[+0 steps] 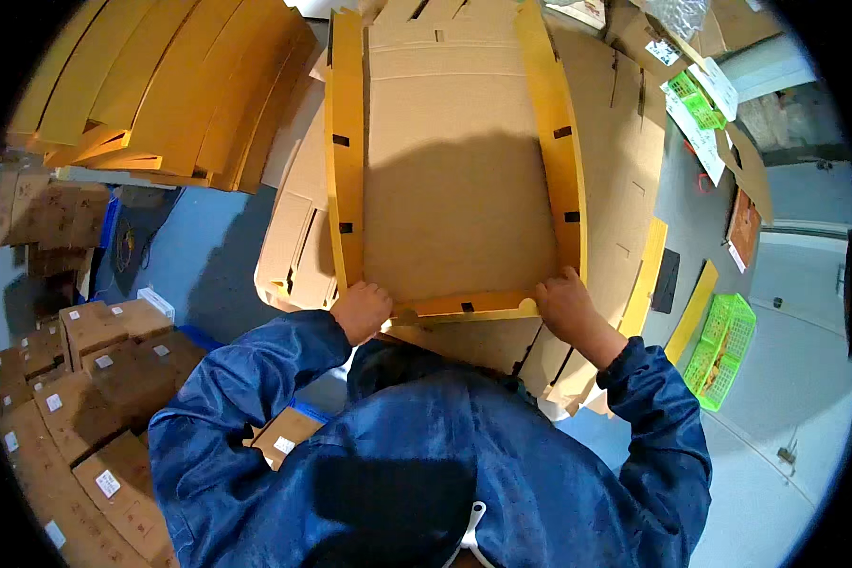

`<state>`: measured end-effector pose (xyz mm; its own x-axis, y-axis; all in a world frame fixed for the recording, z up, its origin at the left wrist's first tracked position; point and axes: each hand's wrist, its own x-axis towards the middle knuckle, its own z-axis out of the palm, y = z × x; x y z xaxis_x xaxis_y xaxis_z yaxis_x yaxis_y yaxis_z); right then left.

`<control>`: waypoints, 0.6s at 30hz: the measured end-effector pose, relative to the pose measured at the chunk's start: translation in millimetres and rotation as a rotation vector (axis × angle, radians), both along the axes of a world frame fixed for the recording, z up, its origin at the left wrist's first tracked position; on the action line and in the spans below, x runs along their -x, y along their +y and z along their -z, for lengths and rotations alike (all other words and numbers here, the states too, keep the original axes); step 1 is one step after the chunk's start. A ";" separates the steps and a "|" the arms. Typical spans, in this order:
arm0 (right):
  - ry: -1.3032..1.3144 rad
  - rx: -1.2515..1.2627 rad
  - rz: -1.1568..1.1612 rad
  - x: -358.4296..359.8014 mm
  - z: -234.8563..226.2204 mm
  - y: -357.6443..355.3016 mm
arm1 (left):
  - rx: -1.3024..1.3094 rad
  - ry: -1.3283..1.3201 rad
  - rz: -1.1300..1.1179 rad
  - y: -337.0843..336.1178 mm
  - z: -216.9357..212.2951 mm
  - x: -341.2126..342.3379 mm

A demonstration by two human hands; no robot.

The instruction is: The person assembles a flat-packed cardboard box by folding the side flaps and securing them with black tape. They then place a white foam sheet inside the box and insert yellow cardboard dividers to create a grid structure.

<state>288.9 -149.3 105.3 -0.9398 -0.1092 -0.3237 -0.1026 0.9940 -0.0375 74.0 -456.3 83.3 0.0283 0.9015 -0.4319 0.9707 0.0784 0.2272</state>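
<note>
A long cardboard tray (454,180) with folded-up yellow side walls lies in front of me, its brown inside facing up. Slots with dark openings run along both side walls. At the near left corner, my left hand (362,312) is closed over the wall, fingers on the inner side. My right hand (568,305) grips the near right corner in the same way. Between them the near wall (464,307) stands up, with a small dark slot at its middle. Both thumbs are mostly hidden.
Flat cardboard sheets (625,142) lie under and beside the tray. A stack of yellow cardboard pieces (161,85) rises at the far left. Labelled brown cartons (114,379) crowd the lower left. At right are a green basket (719,350) and a yellow strip (691,310).
</note>
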 end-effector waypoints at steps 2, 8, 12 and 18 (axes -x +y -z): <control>-0.060 0.041 -0.030 -0.9 7.8 2.8 | -0.010 -0.041 -0.022 -0.9 7.0 0.8; -0.175 0.132 -0.020 -2.6 29.0 15.9 | 0.205 -0.181 -0.041 13.2 12.9 7.2; -0.051 0.062 -0.027 -6.3 10.5 32.5 | 0.029 -0.364 -0.166 10.4 7.0 -31.8; 0.243 -0.236 0.318 33.4 -65.3 133.3 | -0.583 -0.664 -0.153 52.3 -86.3 -63.1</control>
<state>255.5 -15.9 170.6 -0.9664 0.2470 -0.0716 0.2309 0.9560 0.1809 137.1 -404.0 169.6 -0.0293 0.9869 0.1585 0.6132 -0.1075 0.7826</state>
